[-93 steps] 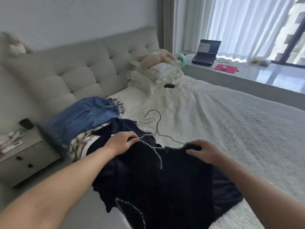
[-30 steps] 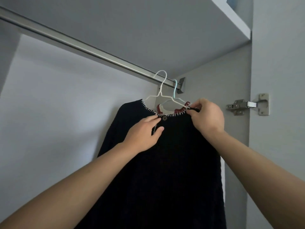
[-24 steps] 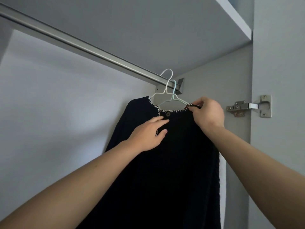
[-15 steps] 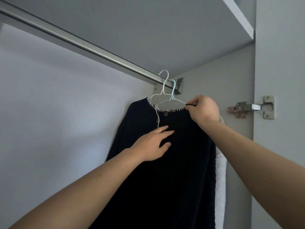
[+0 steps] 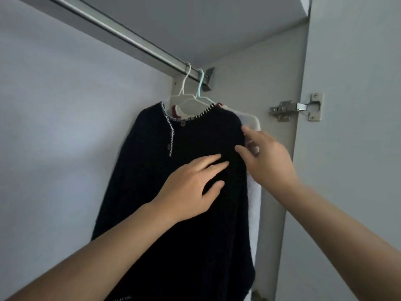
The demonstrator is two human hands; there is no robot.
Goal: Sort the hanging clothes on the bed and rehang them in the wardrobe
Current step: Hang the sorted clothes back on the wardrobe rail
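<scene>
A dark navy cardigan [image 5: 152, 170] with white stitched trim hangs on a white hanger [image 5: 184, 88] from the metal wardrobe rail [image 5: 121, 33]. Behind it a white garment [image 5: 252, 192] with a red collar hangs on a light blue hanger [image 5: 200, 88]. My left hand [image 5: 191, 185] lies flat on the cardigan's chest with straight fingers. Beside the cardigan's right shoulder, my right hand [image 5: 267, 157] is spread with loose fingers and holds nothing.
The wardrobe's grey back wall [image 5: 54, 127] fills the left. A shelf [image 5: 217, 25] runs just above the rail. The open door [image 5: 351, 148] with its metal hinge [image 5: 295, 108] stands close on the right, next to the side panel [image 5: 277, 83].
The cardigan went from the bed to the rail. Over the last second my right hand let go of the neckline and dropped to the shoulder; my left hand slid lower on the chest.
</scene>
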